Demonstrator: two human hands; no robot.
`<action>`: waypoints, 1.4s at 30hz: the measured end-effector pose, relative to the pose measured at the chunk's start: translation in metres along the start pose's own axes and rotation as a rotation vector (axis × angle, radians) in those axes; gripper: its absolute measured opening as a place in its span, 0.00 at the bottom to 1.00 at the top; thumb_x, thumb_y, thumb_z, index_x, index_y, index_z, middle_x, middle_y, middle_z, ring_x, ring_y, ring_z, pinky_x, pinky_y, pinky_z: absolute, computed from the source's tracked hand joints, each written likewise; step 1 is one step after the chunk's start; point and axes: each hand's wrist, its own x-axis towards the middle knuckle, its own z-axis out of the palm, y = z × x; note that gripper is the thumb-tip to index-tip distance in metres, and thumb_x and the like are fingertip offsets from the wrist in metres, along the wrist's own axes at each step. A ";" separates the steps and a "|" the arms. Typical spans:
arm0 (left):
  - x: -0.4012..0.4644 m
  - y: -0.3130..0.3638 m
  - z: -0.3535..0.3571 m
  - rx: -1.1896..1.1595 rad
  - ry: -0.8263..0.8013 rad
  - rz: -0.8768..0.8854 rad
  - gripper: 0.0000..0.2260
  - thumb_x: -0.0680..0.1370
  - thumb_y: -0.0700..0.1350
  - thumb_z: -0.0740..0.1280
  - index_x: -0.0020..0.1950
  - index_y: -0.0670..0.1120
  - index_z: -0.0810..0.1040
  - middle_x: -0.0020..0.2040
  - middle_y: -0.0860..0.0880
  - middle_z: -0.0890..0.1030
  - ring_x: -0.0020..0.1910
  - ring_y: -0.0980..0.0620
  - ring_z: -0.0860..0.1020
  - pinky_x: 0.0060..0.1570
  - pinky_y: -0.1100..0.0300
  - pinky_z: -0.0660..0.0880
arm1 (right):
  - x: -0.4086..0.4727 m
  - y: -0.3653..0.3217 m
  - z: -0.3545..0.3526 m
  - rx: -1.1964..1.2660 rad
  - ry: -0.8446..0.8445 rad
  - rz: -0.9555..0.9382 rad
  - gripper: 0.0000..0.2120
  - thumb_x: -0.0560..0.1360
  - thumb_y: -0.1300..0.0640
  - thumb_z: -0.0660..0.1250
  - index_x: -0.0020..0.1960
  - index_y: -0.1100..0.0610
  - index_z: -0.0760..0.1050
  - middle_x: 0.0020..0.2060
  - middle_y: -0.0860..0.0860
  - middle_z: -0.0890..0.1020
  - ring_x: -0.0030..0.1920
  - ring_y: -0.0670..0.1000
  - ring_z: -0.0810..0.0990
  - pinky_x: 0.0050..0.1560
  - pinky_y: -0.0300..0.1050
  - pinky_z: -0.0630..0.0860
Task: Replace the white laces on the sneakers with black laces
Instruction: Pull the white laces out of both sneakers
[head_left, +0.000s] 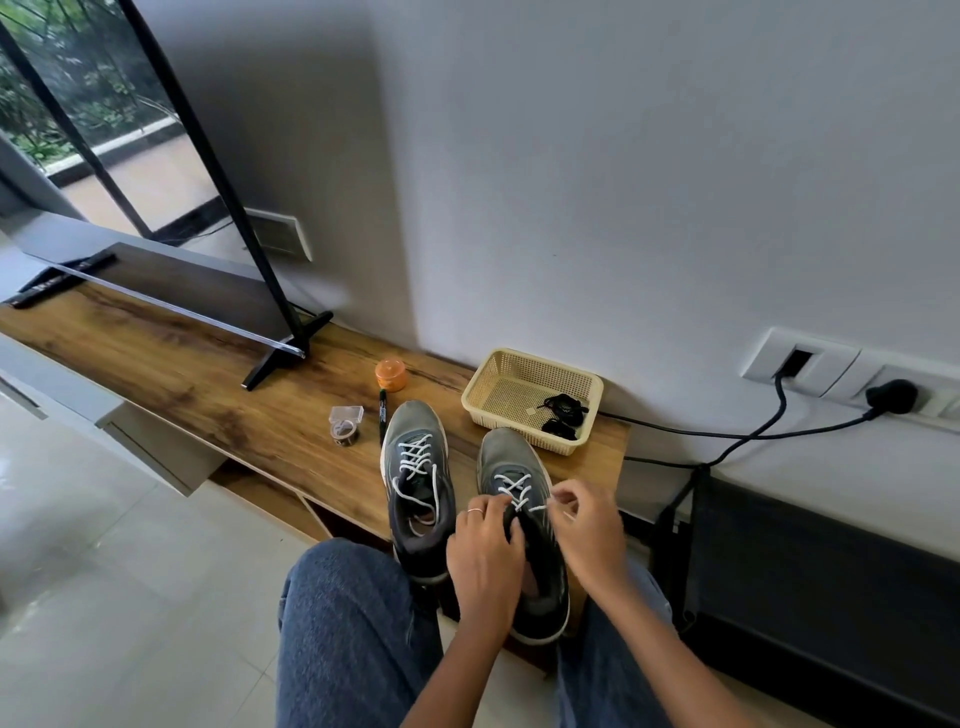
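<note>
— Two sneakers on the tabletop, toes toward the wall. Which one is being worked?

— The right sneaker. Both hands are on it. The left hand has its fingers curled at the eyelets on its own side, apparently pinching the white lace — though the exact contact is hidden behind the knuckles. The right hand has its grip closed on a strand of the same lace at the upper eyelets on the other side.

— And the lace's run?

— It criss-crosses along the shoe's long axis, which points away from the person toward the cream basket. The crossings still threaded lie on the toe side of both grips, so I judge the coming pulls must draw the lace back toward the heel, row by row.

— Which hand is nearer the next crossing?

— About equal — one hand on each side of the tongue.

— The replacement?

— The black laces sit bundled inside the basket, just beyond the right sneaker's toe. The left sneaker, beside the right one, is still fully laced in white.
</note>
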 end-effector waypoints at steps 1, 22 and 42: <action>0.004 0.000 0.000 0.034 -0.016 0.044 0.12 0.67 0.43 0.77 0.48 0.49 0.81 0.43 0.51 0.80 0.39 0.50 0.80 0.29 0.58 0.76 | -0.001 -0.001 0.003 0.001 -0.082 -0.022 0.05 0.74 0.56 0.69 0.50 0.52 0.77 0.43 0.42 0.75 0.51 0.49 0.76 0.51 0.45 0.72; 0.021 -0.002 0.004 -0.111 -0.207 -0.189 0.08 0.81 0.48 0.60 0.53 0.45 0.74 0.51 0.47 0.77 0.46 0.45 0.79 0.40 0.56 0.68 | -0.013 0.004 0.018 -0.163 -0.099 0.045 0.07 0.76 0.55 0.65 0.49 0.55 0.79 0.44 0.50 0.82 0.46 0.50 0.80 0.41 0.44 0.72; -0.009 -0.003 -0.006 -0.330 -0.098 -0.376 0.08 0.79 0.49 0.65 0.55 0.50 0.80 0.48 0.53 0.80 0.47 0.55 0.78 0.48 0.58 0.75 | 0.005 -0.007 0.025 -0.412 -0.099 -0.461 0.06 0.67 0.60 0.76 0.40 0.52 0.80 0.40 0.46 0.80 0.43 0.51 0.77 0.35 0.45 0.73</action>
